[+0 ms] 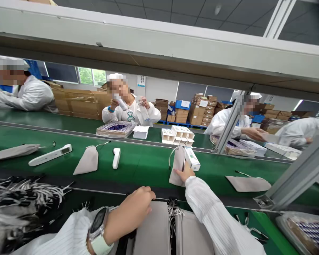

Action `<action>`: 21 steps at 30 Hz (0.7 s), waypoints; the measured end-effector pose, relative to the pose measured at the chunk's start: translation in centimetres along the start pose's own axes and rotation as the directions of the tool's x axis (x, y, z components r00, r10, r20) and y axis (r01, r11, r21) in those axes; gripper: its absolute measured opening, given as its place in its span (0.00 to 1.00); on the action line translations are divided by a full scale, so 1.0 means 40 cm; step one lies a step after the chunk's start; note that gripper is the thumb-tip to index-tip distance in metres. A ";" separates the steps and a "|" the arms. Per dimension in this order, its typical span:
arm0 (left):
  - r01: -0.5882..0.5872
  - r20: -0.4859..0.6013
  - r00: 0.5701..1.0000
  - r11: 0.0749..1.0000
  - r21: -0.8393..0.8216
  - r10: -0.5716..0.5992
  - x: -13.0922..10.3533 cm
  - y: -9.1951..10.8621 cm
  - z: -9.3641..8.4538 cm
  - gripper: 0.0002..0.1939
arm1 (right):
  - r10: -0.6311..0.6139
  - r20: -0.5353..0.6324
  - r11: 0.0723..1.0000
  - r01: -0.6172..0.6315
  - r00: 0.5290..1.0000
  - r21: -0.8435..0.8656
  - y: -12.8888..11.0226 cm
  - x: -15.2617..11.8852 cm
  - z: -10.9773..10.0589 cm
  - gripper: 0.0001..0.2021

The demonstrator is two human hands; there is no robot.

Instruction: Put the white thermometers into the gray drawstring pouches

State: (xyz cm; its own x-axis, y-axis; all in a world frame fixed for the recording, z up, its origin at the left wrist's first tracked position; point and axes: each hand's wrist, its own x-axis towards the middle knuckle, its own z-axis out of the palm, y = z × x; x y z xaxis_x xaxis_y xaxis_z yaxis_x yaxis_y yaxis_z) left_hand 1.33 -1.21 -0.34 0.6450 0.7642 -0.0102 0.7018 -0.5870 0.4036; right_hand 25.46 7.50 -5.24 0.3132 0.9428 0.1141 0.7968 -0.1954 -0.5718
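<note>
My right hand [185, 172] reaches onto the green conveyor belt, its fingers closed on a grey drawstring pouch [177, 163]. Just behind that pouch is a small white box [192, 159] with printing on it. Lower down, my left hand [133, 210], with a watch on the wrist, is curled above the left edge of a stack of flat grey pouches [155, 226]. Whatever its fingers may hold is hidden. A second stack of pouches [192, 230] lies under my right forearm, with black and white cord ends between the stacks.
On the belt [138, 163] lie more pouches [87, 161] and white handheld thermometers [51, 155]. A heap of cords [29, 198] sits at left. A metal post [289, 180] rises at right, and a shelf beam [159, 39] crosses above. Several co-workers sit opposite, near open white boxes [178, 135].
</note>
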 end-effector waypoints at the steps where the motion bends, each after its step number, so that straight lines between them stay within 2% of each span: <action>1: -0.009 -0.016 1.000 0.999 0.049 0.010 -0.006 0.004 0.000 0.13 | 0.007 0.042 0.999 -0.005 0.999 -0.042 0.007 0.000 0.020 0.23; 4: -0.039 -0.041 0.998 0.975 0.220 0.049 -0.021 0.030 -0.014 0.13 | 0.043 0.100 0.993 -0.031 0.994 -0.116 0.009 -0.011 0.054 0.25; 6: -0.040 -0.040 0.998 0.949 0.313 0.056 -0.024 0.050 -0.024 0.13 | 0.034 0.048 0.985 -0.025 0.998 -0.169 0.000 -0.024 0.047 0.26; 9: -0.024 -0.021 0.999 0.920 0.391 0.035 -0.019 0.069 -0.026 0.14 | -0.054 -0.049 0.976 0.043 0.997 -0.212 -0.036 -0.039 0.016 0.26; 11: -0.022 -0.017 0.999 0.906 0.423 0.032 -0.014 0.071 -0.020 0.13 | -0.137 0.014 0.980 0.137 0.991 -0.146 -0.086 -0.040 0.005 0.22; 13: -0.031 -0.017 0.999 0.895 0.445 0.043 -0.016 0.066 -0.017 0.12 | -0.233 0.174 0.969 0.244 0.957 -0.047 -0.162 -0.033 0.020 0.18; 15: -0.050 -0.008 0.998 0.895 0.443 0.060 -0.026 0.058 -0.025 0.13 | -0.306 0.309 0.948 0.318 0.901 0.010 -0.256 -0.021 0.068 0.15; 16: -0.061 -0.001 0.998 0.901 0.429 0.069 -0.033 0.055 -0.035 0.13 | -0.317 0.333 0.944 0.329 0.888 0.021 -0.305 -0.014 0.102 0.13; 19: -0.103 0.073 0.994 0.941 0.323 0.083 -0.052 0.052 -0.074 0.13 | -0.269 0.379 0.961 0.273 0.886 0.046 -0.438 0.002 0.216 0.13; 21: -0.098 0.115 0.990 0.975 0.200 0.076 -0.058 0.051 -0.096 0.13 | -0.222 0.351 0.975 0.214 0.910 0.060 -0.499 0.010 0.279 0.19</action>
State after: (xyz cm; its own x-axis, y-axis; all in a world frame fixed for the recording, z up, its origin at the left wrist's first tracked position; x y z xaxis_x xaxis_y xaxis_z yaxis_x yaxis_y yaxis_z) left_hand 0.12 -3.15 4.05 0.7270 0.6815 -0.0844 0.6814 -0.7006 0.2119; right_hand 3.93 14.79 -2.84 -0.0728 0.9959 -0.0544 0.8128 0.0277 -0.5819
